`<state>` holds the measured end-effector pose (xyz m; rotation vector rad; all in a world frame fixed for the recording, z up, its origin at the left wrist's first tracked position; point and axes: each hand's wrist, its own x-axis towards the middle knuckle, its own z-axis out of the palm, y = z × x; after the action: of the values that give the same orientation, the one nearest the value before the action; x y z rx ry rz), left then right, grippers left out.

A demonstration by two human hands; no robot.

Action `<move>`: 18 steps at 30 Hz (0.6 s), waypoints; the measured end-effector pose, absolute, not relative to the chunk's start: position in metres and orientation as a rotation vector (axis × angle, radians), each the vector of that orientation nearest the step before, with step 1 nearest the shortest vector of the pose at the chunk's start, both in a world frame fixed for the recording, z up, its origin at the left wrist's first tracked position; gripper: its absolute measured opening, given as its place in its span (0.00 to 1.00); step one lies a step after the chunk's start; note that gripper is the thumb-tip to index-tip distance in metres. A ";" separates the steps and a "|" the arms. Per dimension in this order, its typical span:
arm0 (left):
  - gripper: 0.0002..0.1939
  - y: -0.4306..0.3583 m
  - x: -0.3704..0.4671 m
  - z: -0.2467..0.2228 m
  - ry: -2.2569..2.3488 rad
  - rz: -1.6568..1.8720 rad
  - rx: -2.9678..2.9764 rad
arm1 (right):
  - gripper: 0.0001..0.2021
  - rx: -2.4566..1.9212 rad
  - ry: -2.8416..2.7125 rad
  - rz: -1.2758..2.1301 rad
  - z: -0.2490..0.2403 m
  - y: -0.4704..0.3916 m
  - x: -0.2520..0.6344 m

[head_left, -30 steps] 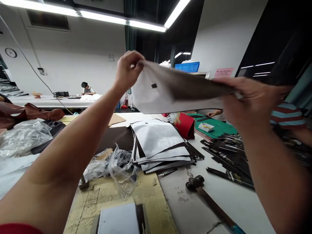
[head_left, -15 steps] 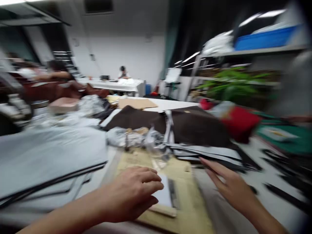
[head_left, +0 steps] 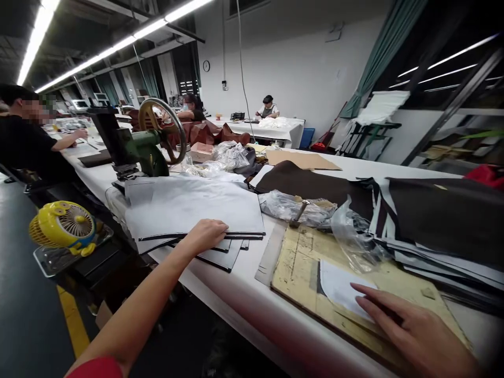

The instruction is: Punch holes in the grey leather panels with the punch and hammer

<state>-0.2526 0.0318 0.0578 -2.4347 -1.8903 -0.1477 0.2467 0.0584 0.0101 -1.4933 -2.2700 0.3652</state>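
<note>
— What are your fingers doing?

— On my left hand (head_left: 205,235), they're curling over the front edge of the pale sheets (head_left: 197,202); whether they're pinching or only pressing, I can't tell. On my right hand (head_left: 421,325), they're hanging apart, tips at or just above the white card (head_left: 340,283); I'm not making out firm contact.

— Where are the sheets lying?

— They're lying in a loose, uneven stack on the desk (head_left: 252,268), between the green machine (head_left: 147,149) and the yellow board (head_left: 293,252) that is carrying the card.

— How are they looking to handle?

— Light and floppy, I'm guessing, and easy to crease rather than to break. The layers may be slipping over each other, so I'm favouring a flat pinch at the dark-lined front edge, with a second hold at another corner against sagging.
</note>
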 end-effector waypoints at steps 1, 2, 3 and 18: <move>0.10 0.033 -0.255 0.056 -1.867 -0.152 -2.450 | 0.23 -1.504 -2.306 0.414 0.017 0.058 0.234; 0.10 0.035 -0.258 0.054 -1.847 -0.151 -2.461 | 0.24 -1.504 -2.332 0.461 0.023 0.058 0.222; 0.10 0.037 -0.261 0.052 -1.829 -0.151 -2.470 | 0.24 -1.498 -2.344 0.497 0.029 0.058 0.210; 0.18 -0.025 -0.225 0.071 -1.539 -0.774 -2.640 | 0.44 -1.197 -1.726 1.379 0.100 0.145 -0.007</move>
<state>-0.2252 -0.0255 0.0708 -2.6402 -1.5392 -0.7737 -0.0070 0.1445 0.1002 -1.1972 -1.7257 1.3794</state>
